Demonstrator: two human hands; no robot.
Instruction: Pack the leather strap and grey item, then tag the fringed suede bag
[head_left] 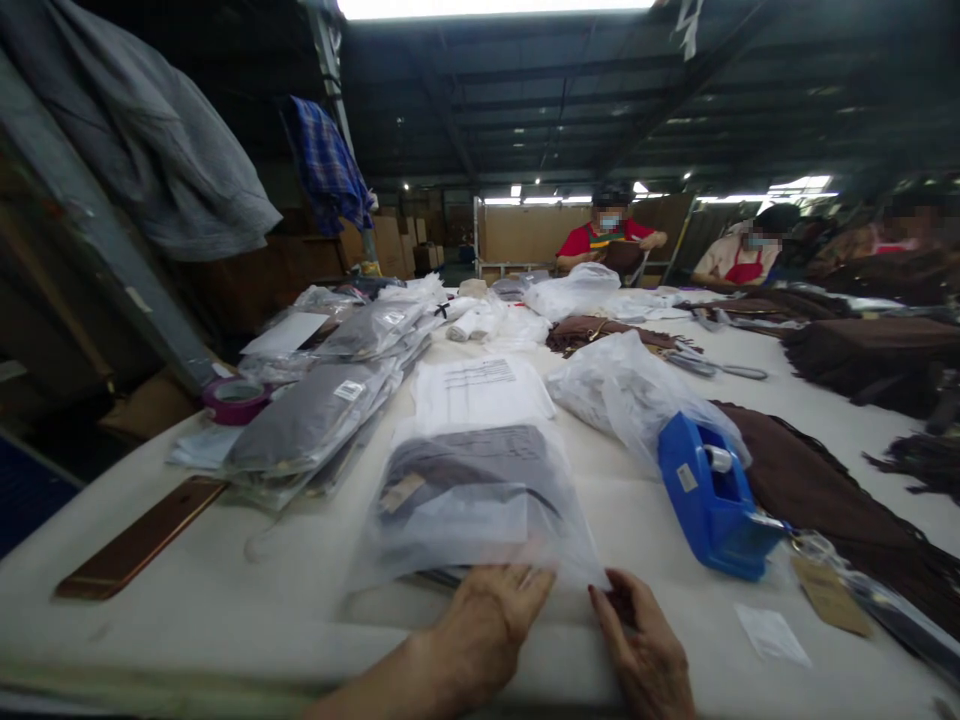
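A frosted plastic bag (450,562) lies flat in front of me with a folded dark grey garment (480,450) inside. A brown tag (402,494) and a pale rectangle show through the film. My left hand (491,625) rests at the bag's near edge, fingers stretched out; the fingertips look blurred by the film, and I cannot tell whether they are under it. At the bag's near right corner, my right hand (645,645) has thumb and fingers closed on the plastic edge. Just beyond the bag lies a stack of printed white bags (484,390).
Packed grey garments (300,420), purple tape (236,400) and a phone (142,538) lie to the left. On the right are a blue tape dispenser (709,500), brown fringed fabric (832,490), a cardboard tag (831,595) and scissors (712,367). Co-workers (607,235) stand across the table.
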